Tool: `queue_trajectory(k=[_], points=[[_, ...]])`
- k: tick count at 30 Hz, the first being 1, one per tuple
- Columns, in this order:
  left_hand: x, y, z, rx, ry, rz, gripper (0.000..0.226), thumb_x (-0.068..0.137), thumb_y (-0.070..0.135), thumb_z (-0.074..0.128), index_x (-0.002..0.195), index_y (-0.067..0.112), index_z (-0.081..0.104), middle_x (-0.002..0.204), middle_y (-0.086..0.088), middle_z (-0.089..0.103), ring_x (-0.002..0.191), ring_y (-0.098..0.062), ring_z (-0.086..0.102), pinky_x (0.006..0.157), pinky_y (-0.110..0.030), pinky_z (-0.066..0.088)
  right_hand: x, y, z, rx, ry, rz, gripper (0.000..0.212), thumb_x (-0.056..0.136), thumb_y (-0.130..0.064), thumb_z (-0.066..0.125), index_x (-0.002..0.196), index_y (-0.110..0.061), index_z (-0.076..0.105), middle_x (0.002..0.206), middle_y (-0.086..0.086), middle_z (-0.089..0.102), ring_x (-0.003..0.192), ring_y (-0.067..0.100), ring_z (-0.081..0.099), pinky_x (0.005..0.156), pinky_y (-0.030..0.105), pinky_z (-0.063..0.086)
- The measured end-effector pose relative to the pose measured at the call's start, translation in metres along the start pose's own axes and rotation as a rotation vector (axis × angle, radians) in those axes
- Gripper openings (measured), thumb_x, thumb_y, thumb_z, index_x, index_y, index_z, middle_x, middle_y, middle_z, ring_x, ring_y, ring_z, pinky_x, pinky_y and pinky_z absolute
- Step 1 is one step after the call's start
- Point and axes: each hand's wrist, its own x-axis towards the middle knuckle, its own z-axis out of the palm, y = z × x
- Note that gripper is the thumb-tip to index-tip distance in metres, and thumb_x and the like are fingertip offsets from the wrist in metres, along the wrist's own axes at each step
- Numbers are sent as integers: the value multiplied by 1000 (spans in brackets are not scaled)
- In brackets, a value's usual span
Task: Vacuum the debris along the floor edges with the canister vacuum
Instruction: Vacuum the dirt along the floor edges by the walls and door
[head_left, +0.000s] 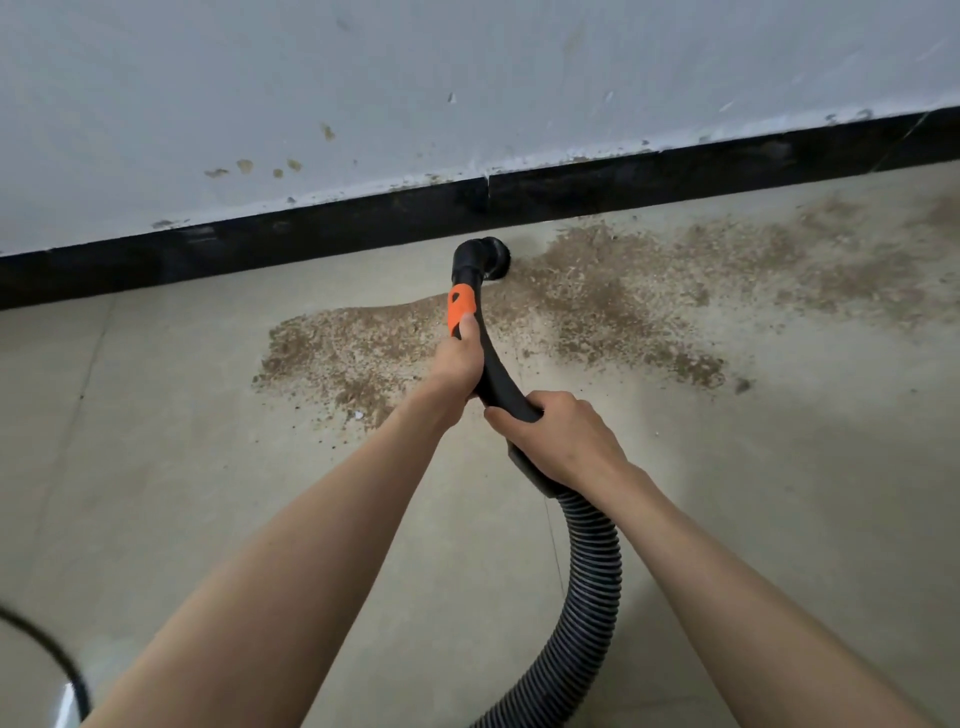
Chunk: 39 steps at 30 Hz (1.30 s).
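I see the round black brush nozzle (492, 254) of the vacuum pressed down at the foot of the black skirting board (311, 234), at the near edge of a wide spread of brown, sawdust-like debris (613, 291) on the pale beige tiled floor (208, 467). From the nozzle a curved black plastic wand (496, 374) with an orange grip band (461, 306) runs back toward me, and my left hand (460, 364) is wrapped around it just below the orange band, thumb lying up along the band. My right hand (558, 436) is curled around the lower end of the same wand, where it meets the ribbed black-and-grey flexible hose (592, 582); that hose loops down and away to the bottom edge of the view. The two hands sit close together on the wand, left ahead of right, both clamped on it. A second patch of the debris lies left of the wand, under my left hand, and more trails off to the right along the skirting. Above the skirting is a white painted wall (363, 78) with brown spots and scuffs. A thin black cable (57, 660) curves through the bottom left corner over the floor.
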Motion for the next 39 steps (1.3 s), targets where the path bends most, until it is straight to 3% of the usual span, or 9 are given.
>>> queue_trajectory(k=[6,12,17,22,27,31,39], points=[[-3,10,29,48,-34,24,45,101,48,25,108,7,43,84,-7,51,90,-25,54,88,-39,49,0,15,-15,18,52,43,40,88,-57,54,69,-22,50,68,-3,60,65,20,59,55,29,38],[-4,19,24,91,-73,22,56,100,47,26,124,0,46,95,-11,54,92,-28,56,87,-40,52,1,9,-15,90,47,38,40,87,-55,56,71,-18,54,73,1,66,70,24,64,62,32,45],[0,27,-32,33,-4,-7,50,102,42,28,127,1,43,90,-8,53,83,-23,56,70,-33,49,14,-34,6,95,-43,-42,38,86,-52,58,73,-16,59,82,7,71,78,27,69,74,40,55],[4,21,-112,-83,88,-25,56,101,45,31,134,1,38,110,-12,52,96,-26,55,77,-34,47,28,-93,39,85,-169,-112,43,86,-53,59,77,-12,65,83,6,70,80,26,67,76,37,52],[1,-4,-193,-193,178,-35,56,98,53,35,128,7,44,100,-6,56,79,-17,56,62,-30,49,26,-145,96,77,-252,-166,43,85,-52,61,83,-11,70,87,6,71,81,24,67,76,33,51],[-12,-25,-237,-257,227,-47,56,98,52,35,134,8,40,109,-6,53,95,-20,54,78,-31,46,15,-171,133,48,-302,-190,38,85,-52,62,75,-16,66,81,4,69,74,20,65,68,29,49],[-31,-59,-275,-309,270,-64,61,98,52,35,136,3,38,113,-9,52,99,-23,53,81,-33,46,-12,-186,171,30,-328,-191,40,83,-52,62,70,-15,60,70,2,61,67,22,59,61,31,40]])
